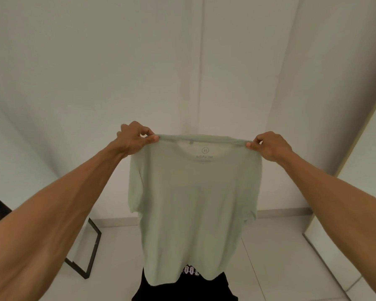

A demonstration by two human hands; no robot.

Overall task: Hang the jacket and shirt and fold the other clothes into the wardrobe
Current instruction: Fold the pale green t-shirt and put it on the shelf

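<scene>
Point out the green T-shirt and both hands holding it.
green T-shirt (193, 203): head view, middle of its hanging body.
left hand (135, 137): head view, back of the hand.
right hand (269, 146): head view, back of the hand.

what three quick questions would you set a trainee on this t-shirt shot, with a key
1. True or false: the pale green short-sleeved t-shirt lies folded on the floor.
2. Where do the left hand and right hand pinch it? A hem, B shoulders, C sleeve cuffs.
3. Fill in: below its hem shows a ____ garment with white print.

Key: 1 false, it hangs spread out in the air; 2 B; 3 black.
</scene>
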